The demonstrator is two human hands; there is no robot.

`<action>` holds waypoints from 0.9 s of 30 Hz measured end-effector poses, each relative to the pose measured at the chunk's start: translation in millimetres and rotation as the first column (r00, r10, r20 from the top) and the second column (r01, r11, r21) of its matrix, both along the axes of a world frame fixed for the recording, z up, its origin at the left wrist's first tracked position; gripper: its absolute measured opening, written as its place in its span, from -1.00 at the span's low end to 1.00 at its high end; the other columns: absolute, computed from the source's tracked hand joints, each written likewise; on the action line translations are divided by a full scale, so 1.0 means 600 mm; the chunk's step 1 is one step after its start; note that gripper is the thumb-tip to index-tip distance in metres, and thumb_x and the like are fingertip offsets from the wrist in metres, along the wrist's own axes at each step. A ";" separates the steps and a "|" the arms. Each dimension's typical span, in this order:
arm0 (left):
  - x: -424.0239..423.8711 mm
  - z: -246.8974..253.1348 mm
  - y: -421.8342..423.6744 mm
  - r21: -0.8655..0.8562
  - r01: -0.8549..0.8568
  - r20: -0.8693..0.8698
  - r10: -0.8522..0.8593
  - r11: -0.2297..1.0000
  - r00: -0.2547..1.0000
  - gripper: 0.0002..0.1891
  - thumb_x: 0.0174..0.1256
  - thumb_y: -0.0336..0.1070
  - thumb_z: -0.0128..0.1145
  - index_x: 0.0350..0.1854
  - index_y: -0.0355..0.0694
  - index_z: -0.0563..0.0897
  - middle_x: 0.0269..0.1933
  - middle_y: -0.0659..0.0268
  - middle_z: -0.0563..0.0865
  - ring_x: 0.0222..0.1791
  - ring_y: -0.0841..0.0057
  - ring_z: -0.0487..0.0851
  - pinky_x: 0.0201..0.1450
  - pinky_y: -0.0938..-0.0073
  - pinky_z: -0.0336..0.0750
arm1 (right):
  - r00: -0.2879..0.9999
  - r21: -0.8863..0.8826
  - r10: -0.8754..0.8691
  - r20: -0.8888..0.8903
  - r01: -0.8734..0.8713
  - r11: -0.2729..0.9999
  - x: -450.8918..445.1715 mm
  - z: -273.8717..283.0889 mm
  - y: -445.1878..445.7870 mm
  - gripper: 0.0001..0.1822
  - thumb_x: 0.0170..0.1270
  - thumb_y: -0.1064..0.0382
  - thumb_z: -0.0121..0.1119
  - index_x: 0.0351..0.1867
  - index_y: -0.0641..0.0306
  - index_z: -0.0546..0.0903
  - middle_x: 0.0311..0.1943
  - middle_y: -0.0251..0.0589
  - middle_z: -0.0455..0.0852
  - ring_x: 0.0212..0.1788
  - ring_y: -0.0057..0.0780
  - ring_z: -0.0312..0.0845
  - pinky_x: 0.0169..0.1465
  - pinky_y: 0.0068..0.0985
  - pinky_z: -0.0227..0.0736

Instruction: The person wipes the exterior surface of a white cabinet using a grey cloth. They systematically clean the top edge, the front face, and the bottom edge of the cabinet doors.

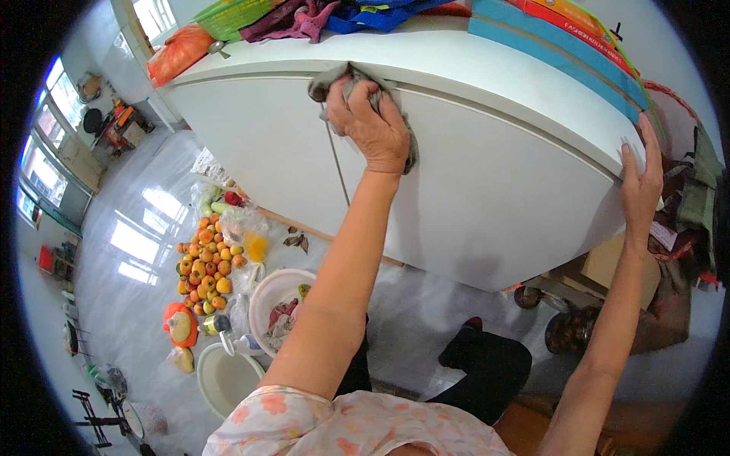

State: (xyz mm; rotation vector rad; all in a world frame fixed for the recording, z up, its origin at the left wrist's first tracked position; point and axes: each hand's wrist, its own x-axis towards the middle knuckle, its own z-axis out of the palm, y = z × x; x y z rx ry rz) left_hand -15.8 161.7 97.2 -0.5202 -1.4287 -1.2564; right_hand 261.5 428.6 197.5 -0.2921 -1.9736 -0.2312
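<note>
My left hand (369, 122) presses a bunched grey cloth (409, 151) against the front of a white cabinet (485, 188), just under its top edge. The cloth covers the upper end of the gap (337, 159) between two cabinet doors. Over at the right end, my right hand (641, 174) rests on the cabinet's top corner with its fingers apart and nothing held. Blue boxes (559, 54) are stacked on the cabinet top close to that hand.
On the cabinet top lie a green basket (231, 20), an orange plastic bag (179, 54) and folded clothes (365, 17). The floor holds a heap of fruit (208, 262), a pink-white basin (259, 308) with cloths and a pale bucket (211, 379). A cardboard box (619, 268) stands below my right arm.
</note>
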 end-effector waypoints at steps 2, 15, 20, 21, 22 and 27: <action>-0.005 -0.060 -0.001 -0.080 -0.068 0.082 0.074 0.994 0.994 -0.69 0.23 -0.45 0.05 0.03 -0.28 0.40 0.15 -0.14 0.35 0.26 -0.05 0.19 0.33 0.00 0.01 | 0.998 -0.095 0.060 0.014 -0.058 0.994 -0.009 -0.003 -0.015 -0.50 0.36 0.11 0.09 0.32 0.09 0.46 0.28 -0.04 0.49 0.30 -0.11 0.41 0.36 -0.23 0.23; -0.048 0.008 -0.077 -0.075 0.076 -0.063 -0.080 0.994 0.995 -0.39 0.22 -0.30 0.13 0.28 -0.47 0.25 0.22 -0.16 0.35 0.25 -0.07 0.24 0.38 -0.04 0.00 | 0.975 -0.176 -0.123 0.185 0.156 0.972 -0.012 -0.008 0.021 -0.42 0.41 -0.23 -0.15 0.32 -0.02 0.48 0.15 0.00 0.62 0.21 -0.04 0.51 0.28 -0.21 0.30; -0.039 -0.076 -0.052 -0.162 -0.068 0.140 0.091 0.984 0.986 -0.38 0.27 -0.25 0.06 0.31 -0.48 0.22 0.30 -0.22 0.23 0.31 -0.09 0.15 0.40 0.00 -0.04 | 0.974 -0.123 -0.160 0.161 0.181 0.976 -0.008 -0.017 0.040 -0.45 0.43 -0.26 -0.18 0.33 -0.19 0.47 0.19 -0.12 0.59 0.23 -0.10 0.50 0.30 -0.23 0.31; -0.030 -0.124 -0.045 -0.157 -0.072 0.181 0.100 0.985 0.978 -0.38 0.28 -0.25 0.05 0.32 -0.47 0.21 0.32 -0.23 0.20 0.32 -0.09 0.13 0.41 0.00 -0.05 | 0.974 -0.121 -0.161 0.156 0.181 0.976 -0.009 -0.020 0.043 -0.45 0.43 -0.26 -0.19 0.33 -0.20 0.47 0.21 -0.14 0.59 0.24 -0.11 0.49 0.30 -0.23 0.30; -0.018 -0.175 -0.037 -0.138 -0.065 0.233 0.096 0.988 0.968 -0.37 0.29 -0.26 0.03 0.34 -0.47 0.19 0.34 -0.24 0.16 0.34 -0.11 0.10 0.41 0.00 -0.05 | 0.966 -0.070 -0.218 0.139 0.229 0.971 -0.011 -0.020 0.033 -0.46 0.44 -0.26 -0.21 0.33 -0.21 0.46 0.24 -0.17 0.56 0.25 -0.13 0.48 0.32 -0.27 0.29; 0.045 -0.357 0.014 0.049 -0.147 0.656 0.080 0.988 0.750 -0.39 0.39 -0.24 -0.08 0.38 -0.47 0.11 0.39 -0.25 0.08 0.39 -0.10 0.08 0.42 0.01 -0.04 | 0.962 -0.058 -0.213 0.169 0.225 0.973 0.001 -0.027 0.056 -0.44 0.45 -0.27 -0.27 0.33 -0.21 0.46 0.26 -0.21 0.54 0.30 -0.22 0.43 0.35 -0.30 0.26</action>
